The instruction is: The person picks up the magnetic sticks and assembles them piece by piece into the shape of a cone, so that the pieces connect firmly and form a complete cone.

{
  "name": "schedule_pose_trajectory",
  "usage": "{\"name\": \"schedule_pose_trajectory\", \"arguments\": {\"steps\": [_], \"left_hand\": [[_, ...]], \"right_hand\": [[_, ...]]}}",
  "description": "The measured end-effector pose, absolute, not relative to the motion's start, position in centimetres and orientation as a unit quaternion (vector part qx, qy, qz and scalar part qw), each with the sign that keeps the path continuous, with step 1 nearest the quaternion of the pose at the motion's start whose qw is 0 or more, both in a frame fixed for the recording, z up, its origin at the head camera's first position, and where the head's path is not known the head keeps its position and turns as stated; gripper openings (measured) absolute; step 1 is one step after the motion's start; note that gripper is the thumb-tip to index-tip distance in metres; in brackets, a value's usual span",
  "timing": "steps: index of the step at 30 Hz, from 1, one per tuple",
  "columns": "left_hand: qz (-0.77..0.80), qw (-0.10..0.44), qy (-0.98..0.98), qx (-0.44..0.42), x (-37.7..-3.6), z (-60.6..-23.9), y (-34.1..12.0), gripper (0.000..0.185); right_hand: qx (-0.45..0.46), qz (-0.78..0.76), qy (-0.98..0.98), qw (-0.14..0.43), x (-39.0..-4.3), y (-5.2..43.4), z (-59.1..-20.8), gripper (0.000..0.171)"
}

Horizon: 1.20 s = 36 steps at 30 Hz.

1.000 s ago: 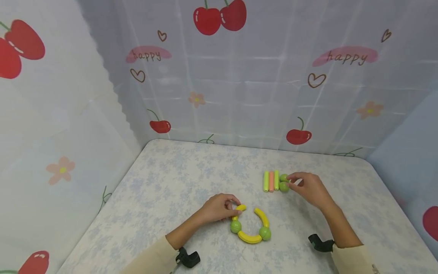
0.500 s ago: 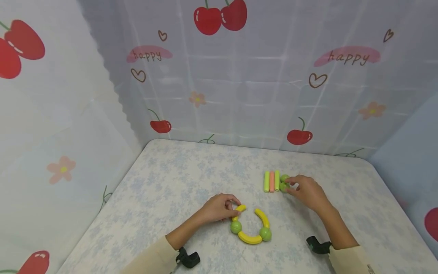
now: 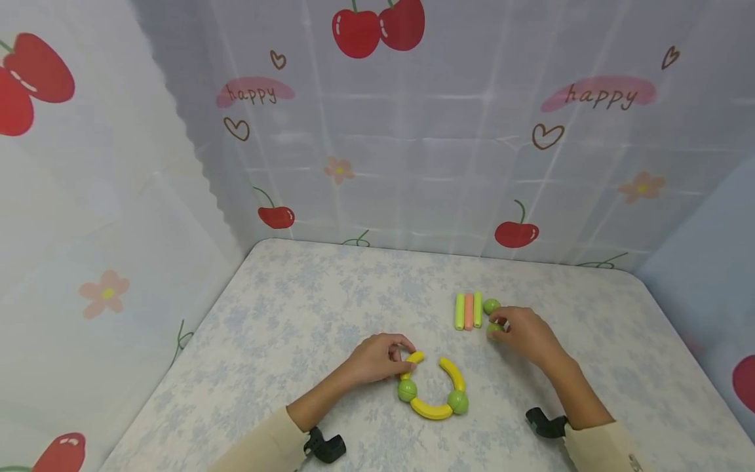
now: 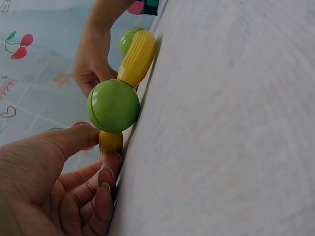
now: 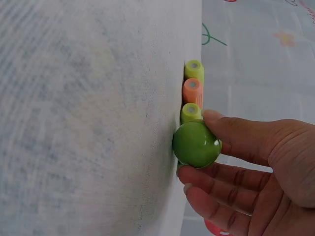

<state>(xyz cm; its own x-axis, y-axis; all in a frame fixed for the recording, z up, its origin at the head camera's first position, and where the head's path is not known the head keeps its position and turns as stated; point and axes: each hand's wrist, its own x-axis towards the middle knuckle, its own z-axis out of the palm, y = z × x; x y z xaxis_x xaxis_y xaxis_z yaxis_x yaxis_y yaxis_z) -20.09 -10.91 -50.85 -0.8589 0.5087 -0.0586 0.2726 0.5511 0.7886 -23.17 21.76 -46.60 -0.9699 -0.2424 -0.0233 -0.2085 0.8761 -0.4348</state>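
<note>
An open ring of curved yellow rods [image 3: 430,411] joined by two green balls [image 3: 457,402] lies on the table. My left hand [image 3: 377,358] pinches the yellow rod at the ring's upper left; in the left wrist view thumb and fingers hold this rod [image 4: 111,142] just below a green ball [image 4: 113,105]. My right hand [image 3: 527,335] pinches a loose green ball [image 5: 197,144] between thumb and fingers, low at the table. A second loose green ball [image 3: 491,306] sits just behind it.
Left of the loose balls, two light green rods [image 3: 459,311] and an orange rod [image 3: 468,311] lie side by side, the orange one between. A patterned cloth covers the table [image 3: 307,295]. Printed curtains [image 3: 413,190] stand behind and at the sides.
My right hand has closed on the nearer loose green ball and drawn it slightly toward me, away from the other ball. The left hand and the ring have stayed in place.
</note>
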Motion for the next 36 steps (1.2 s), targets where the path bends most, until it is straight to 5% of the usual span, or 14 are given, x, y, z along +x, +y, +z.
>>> {"name": "schedule_pose_trajectory", "arguments": {"steps": [18, 36], "left_hand": [[0.425, 0.128, 0.868, 0.224, -20.1, -51.2, -11.0, 0.023], [0.466, 0.146, 0.846, 0.214, -20.4, -51.2, -11.1, 0.023]], "right_hand": [[-0.222, -0.306, 0.925, 0.033, -21.4, 19.7, -44.7, 0.026], [-0.308, -0.373, 0.870, 0.094, -21.3, 15.1, -46.5, 0.028]]}}
